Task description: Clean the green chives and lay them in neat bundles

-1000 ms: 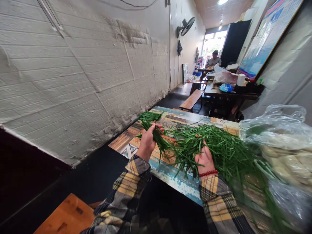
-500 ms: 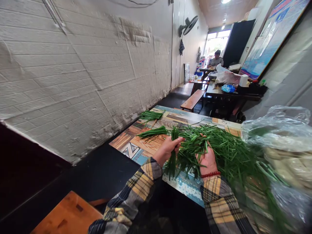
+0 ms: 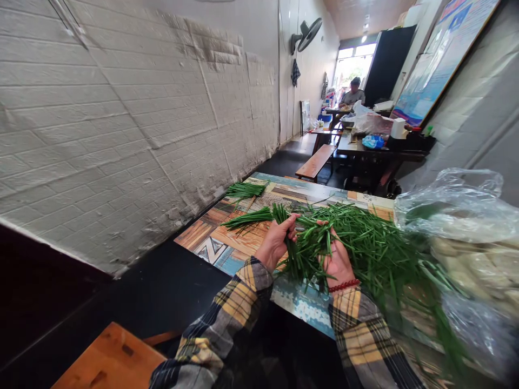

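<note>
A bunch of green garlic chives (image 3: 279,213) stands up out of my left hand (image 3: 275,241), whose fingers are wrapped round it. Close by on the right, my right hand (image 3: 337,260), with a red bead bracelet at the wrist, is closed round looser chives (image 3: 320,235). Their stems point toward the left hand. Behind and right of it spreads a big tangled heap of chives (image 3: 371,243). Left of my hands, two neater bundles lie on the patterned table: a nearer bundle (image 3: 245,218) and a farther bundle (image 3: 244,190).
Clear plastic bags (image 3: 466,216) with pale contents sit at the table's right side. A white brick-pattern wall (image 3: 141,108) runs along the left. Below left is a wooden stool (image 3: 109,359). Farther off stand a bench (image 3: 316,162), a cluttered table (image 3: 377,154) and a seated person (image 3: 353,94).
The bunch in my left hand has tipped, its top leaning left. My hands have come slightly nearer each other. The whole view has shifted a little.
</note>
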A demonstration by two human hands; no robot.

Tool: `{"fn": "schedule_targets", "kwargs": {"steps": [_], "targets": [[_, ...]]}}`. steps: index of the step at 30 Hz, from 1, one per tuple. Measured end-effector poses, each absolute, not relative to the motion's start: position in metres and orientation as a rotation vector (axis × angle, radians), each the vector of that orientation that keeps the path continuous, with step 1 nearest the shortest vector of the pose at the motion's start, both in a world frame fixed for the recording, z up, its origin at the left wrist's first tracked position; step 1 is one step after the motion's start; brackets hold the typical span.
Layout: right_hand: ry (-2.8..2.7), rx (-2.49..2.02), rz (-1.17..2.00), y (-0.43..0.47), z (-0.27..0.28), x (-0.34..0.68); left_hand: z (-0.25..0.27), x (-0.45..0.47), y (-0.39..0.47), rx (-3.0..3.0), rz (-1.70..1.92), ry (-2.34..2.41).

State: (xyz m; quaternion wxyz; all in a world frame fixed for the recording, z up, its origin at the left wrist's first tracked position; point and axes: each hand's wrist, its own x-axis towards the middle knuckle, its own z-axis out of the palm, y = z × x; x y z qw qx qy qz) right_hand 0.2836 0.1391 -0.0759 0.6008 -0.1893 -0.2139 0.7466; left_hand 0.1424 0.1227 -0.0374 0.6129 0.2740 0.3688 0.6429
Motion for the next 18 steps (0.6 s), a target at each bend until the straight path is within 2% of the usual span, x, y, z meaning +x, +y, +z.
{"fn": "schedule_targets", "kwargs": {"steps": [4,11,18], "targets": [[-0.475,-0.47,1.792,0.136,-0.075,0.288,-0.034,0.14,0.12,0.646,1.591,0.94],[-0.315,-0.517,1.66,0.158,-0.083,0.281,-0.017,0.102,0.109,0.638,1.859,1.052],[-0.293,-0.471,1.642,0.154,-0.081,0.277,-0.013,0.097,0.092,0.728,1.685,1.018]]}}
